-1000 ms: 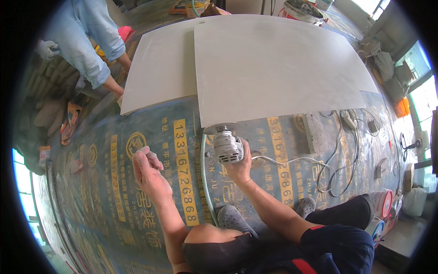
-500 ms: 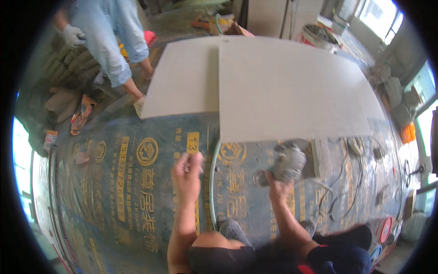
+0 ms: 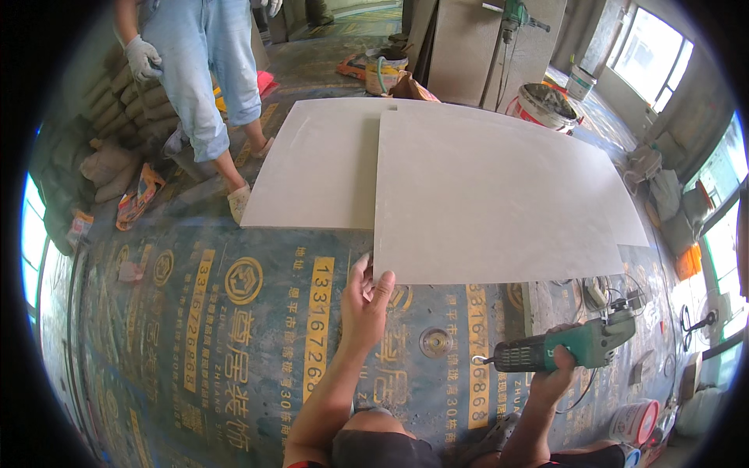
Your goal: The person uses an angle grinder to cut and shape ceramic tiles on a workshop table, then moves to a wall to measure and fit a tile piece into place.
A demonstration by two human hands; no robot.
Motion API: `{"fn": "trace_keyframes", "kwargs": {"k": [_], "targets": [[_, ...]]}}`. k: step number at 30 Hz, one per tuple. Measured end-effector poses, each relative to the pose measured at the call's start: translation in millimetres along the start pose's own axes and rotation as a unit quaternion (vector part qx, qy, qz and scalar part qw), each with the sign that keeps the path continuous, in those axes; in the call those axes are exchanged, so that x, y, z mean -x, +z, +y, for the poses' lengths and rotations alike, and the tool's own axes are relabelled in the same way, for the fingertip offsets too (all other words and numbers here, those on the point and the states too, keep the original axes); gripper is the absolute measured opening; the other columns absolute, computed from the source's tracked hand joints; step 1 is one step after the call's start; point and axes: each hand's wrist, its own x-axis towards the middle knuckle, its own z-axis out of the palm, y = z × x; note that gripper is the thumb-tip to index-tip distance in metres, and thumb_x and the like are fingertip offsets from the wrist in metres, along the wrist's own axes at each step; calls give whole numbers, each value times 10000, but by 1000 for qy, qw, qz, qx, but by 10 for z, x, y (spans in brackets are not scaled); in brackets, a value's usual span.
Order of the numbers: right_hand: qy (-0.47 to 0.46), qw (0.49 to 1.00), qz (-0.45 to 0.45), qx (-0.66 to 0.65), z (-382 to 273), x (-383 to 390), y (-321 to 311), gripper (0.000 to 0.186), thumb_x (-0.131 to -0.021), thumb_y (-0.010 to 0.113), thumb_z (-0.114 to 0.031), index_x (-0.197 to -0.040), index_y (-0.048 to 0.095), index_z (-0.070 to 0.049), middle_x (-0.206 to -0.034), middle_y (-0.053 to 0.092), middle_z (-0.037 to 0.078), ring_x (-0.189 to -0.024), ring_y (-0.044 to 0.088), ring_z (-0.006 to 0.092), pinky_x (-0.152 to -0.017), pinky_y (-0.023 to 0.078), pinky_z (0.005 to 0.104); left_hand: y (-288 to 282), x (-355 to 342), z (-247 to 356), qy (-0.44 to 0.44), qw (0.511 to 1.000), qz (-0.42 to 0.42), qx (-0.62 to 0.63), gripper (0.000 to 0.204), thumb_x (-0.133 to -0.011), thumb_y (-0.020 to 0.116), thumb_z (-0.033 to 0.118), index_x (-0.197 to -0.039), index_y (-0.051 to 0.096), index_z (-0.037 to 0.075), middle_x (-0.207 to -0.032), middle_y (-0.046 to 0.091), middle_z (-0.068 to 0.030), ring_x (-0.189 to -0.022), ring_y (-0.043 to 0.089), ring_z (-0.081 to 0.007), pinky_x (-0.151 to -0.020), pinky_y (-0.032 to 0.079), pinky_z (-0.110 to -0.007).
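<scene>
A large pale tile (image 3: 499, 195) lies overlapping another pale tile (image 3: 320, 168) to its left. At the near left corner of the large tile, my left hand (image 3: 365, 308) has its thumb over the corner and its fingers curled by the left edge. My right hand (image 3: 555, 374) is wrapped round the body of a green and black angle grinder (image 3: 569, 347), held level at the right with its head pointing right. The grinder's disc is not clearly visible. A round metal disc (image 3: 435, 342) lies on the floor sheet between my hands.
A printed dark protective sheet (image 3: 187, 327) covers the floor. Another person (image 3: 191, 70) stands at the far left beside the tiles. Buckets (image 3: 544, 109) stand behind them, and a red and white bucket (image 3: 633, 421) is at the near right. Cables (image 3: 605, 292) lie near the grinder.
My left hand has moved right and up onto the large tile's corner. My right hand has swung the grinder rightward and turned it sideways. The view has tilted up.
</scene>
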Motion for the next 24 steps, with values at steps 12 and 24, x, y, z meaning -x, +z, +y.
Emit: {"fn": "trace_keyframes", "kwargs": {"k": [12, 24], "targets": [[1, 998, 7, -69, -55, -194, -172, 531, -735, 613, -97, -1244, 489, -9, -1063, 565, 110, -993, 563, 235, -908, 461, 349, -224, -603, 268, -194, 975, -61, -86, 282, -944, 614, 303, -874, 538, 41, -724, 545, -9, -514, 493, -83, -419, 392, -235], [-12, 993, 82, -82, -395, -350, -156, 470, -634, 636, -102, -1081, 540, 11, -912, 586, 119, -815, 590, 229, -740, 502, 331, -74, -625, 338, -150, 963, -75, -212, 219, -936, 585, 174, -824, 530, -6, -691, 542, -33, -525, 496, -105, -435, 402, -290]]}}
